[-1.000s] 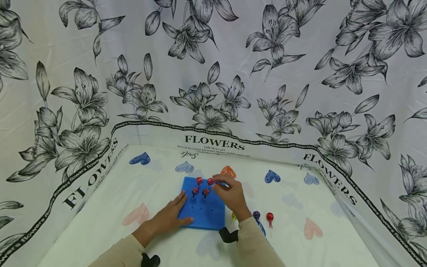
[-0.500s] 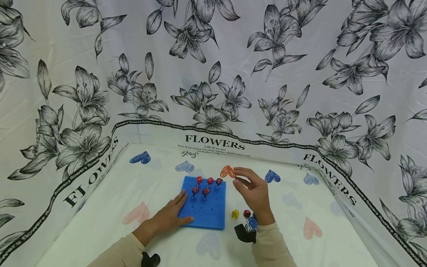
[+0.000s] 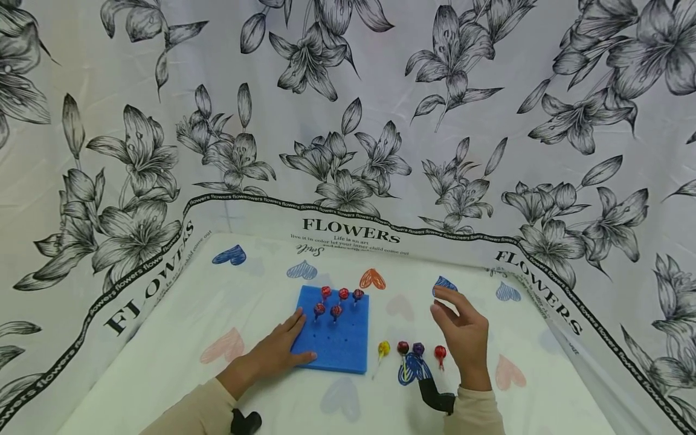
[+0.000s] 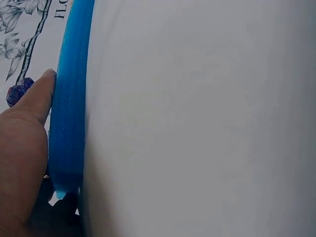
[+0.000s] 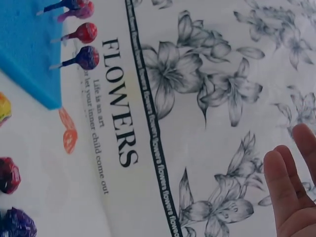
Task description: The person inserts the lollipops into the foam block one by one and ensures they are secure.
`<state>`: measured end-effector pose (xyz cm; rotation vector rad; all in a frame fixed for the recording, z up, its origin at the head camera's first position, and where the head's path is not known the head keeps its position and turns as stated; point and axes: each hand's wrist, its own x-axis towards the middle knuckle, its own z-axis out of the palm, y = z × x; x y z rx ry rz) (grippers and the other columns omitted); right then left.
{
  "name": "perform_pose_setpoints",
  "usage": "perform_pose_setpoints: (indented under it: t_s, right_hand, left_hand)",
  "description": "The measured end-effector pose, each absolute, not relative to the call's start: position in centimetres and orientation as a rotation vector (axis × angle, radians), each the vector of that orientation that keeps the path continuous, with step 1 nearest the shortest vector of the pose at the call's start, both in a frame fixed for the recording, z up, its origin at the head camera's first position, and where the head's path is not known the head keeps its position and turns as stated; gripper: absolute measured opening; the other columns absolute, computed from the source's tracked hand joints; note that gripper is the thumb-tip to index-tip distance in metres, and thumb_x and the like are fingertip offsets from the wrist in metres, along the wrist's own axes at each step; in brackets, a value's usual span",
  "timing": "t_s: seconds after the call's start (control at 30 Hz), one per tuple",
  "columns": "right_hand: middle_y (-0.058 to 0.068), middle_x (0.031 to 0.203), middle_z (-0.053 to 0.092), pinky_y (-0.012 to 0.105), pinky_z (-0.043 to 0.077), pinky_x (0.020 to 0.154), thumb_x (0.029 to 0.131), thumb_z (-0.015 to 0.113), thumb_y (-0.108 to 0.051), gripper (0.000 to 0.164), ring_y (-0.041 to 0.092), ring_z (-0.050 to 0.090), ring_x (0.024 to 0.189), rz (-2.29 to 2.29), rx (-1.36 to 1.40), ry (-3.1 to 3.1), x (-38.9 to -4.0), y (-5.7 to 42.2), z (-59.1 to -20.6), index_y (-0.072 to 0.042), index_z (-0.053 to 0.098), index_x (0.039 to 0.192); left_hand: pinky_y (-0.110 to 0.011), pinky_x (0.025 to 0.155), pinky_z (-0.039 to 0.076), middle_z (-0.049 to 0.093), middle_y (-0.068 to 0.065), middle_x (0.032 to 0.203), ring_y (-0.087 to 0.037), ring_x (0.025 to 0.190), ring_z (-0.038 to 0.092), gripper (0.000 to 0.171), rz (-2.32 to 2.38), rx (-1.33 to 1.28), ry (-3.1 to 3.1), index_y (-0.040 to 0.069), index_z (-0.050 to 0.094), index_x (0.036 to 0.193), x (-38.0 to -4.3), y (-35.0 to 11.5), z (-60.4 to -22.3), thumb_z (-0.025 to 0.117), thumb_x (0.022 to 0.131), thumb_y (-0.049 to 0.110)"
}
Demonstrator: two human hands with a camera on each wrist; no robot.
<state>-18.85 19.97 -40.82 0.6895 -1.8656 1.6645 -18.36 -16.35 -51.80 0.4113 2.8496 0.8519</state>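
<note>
A blue foam block [image 3: 337, 356] with small holes lies on the table, several wrapped lollipops [image 3: 336, 311] standing upright in its far part. Flat across the block's left side rests my left hand [image 3: 274, 353], fingers straight; the left wrist view shows its thumb along the block's edge [image 4: 71, 108]. My right hand [image 3: 464, 332] hovers to the right of the block, fingers loosely bent, nothing between thumb and fingertips. Below and left of it lie a yellow lollipop [image 3: 383, 348], a dark red lollipop [image 3: 402, 348], a purple lollipop [image 3: 418, 349] and a red lollipop [image 3: 440, 351].
A white cloth printed with coloured hearts [image 3: 372, 279] covers the table. Behind it hangs a white curtain [image 3: 348, 72] with black lily drawings and a dark lettered band. Black straps [image 3: 435, 396] sit at both wrists.
My right hand has let go of a dark lollipop, which now stands at the block's far right corner, and has moved right past the loose lollipops. The left hand has stayed put.
</note>
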Motion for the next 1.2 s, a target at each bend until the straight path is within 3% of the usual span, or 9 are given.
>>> perform_pose_setpoints:
  t_s: [0.2,0.5,0.73,0.87,0.97,1.2]
  right_hand:
    - [0.034,0.115,0.058,0.032,0.048,0.090,0.081,0.064,0.022,0.030,0.024,0.058,0.112,1.675,0.550,-1.880,-18.7,22.3,-42.0,0.016,0.063,0.110]
    - [0.016,0.113,0.066,0.018,0.048,0.085,0.088,0.071,-0.003,0.027,0.013,0.061,0.103,1.588,0.147,-2.072,-19.3,24.7,-45.5,0.001,0.069,0.114]
    - [0.012,0.113,0.067,0.013,0.047,0.082,0.089,0.073,-0.016,0.028,0.014,0.059,0.102,1.572,-0.050,-2.227,-19.8,25.5,-49.0,-0.002,0.070,0.113]
    - [0.012,0.113,0.067,0.018,0.044,0.088,0.089,0.073,-0.018,0.030,0.019,0.059,0.103,1.564,-0.111,-2.327,-20.0,25.5,-50.4,-0.003,0.070,0.115]
    - [0.012,0.114,0.067,0.032,0.043,0.092,0.089,0.072,-0.018,0.031,0.023,0.057,0.106,1.547,-0.165,-2.428,-20.0,25.5,-51.0,-0.004,0.069,0.117]
    - [0.012,0.119,0.065,0.047,0.049,0.090,0.090,0.069,-0.016,0.031,0.032,0.060,0.109,1.395,-0.260,-2.667,-19.9,25.6,-51.7,-0.006,0.069,0.119]
  left_hand:
    - [-0.057,0.107,0.026,0.010,-0.006,0.161,-0.037,0.142,0.017,0.101,0.842,0.403,2.858,0.009,0.021,0.154,-18.6,-16.4,-51.6,0.064,0.081,0.064]
    - [-0.056,0.107,0.025,0.010,-0.006,0.161,-0.036,0.142,0.018,0.102,0.835,0.406,2.868,0.009,0.022,0.154,-18.9,-16.5,-51.9,0.063,0.080,0.066]
    - [-0.057,0.106,0.026,0.010,-0.006,0.161,-0.037,0.142,0.018,0.102,0.833,0.396,2.867,0.009,0.022,0.154,-18.9,-16.4,-52.0,0.063,0.080,0.066]
    - [-0.058,0.106,0.027,0.010,-0.005,0.161,-0.038,0.142,0.018,0.103,0.836,0.383,2.863,0.010,0.022,0.154,-18.8,-16.4,-52.0,0.064,0.079,0.066]
    - [-0.058,0.106,0.027,0.009,-0.004,0.161,-0.038,0.142,0.018,0.103,0.841,0.380,2.859,0.011,0.021,0.154,-18.7,-16.3,-52.1,0.064,0.079,0.066]
    - [-0.058,0.106,0.026,0.009,-0.005,0.161,-0.037,0.142,0.017,0.104,0.839,0.384,2.845,0.011,0.020,0.155,-18.6,-16.4,-52.1,0.062,0.079,0.068]
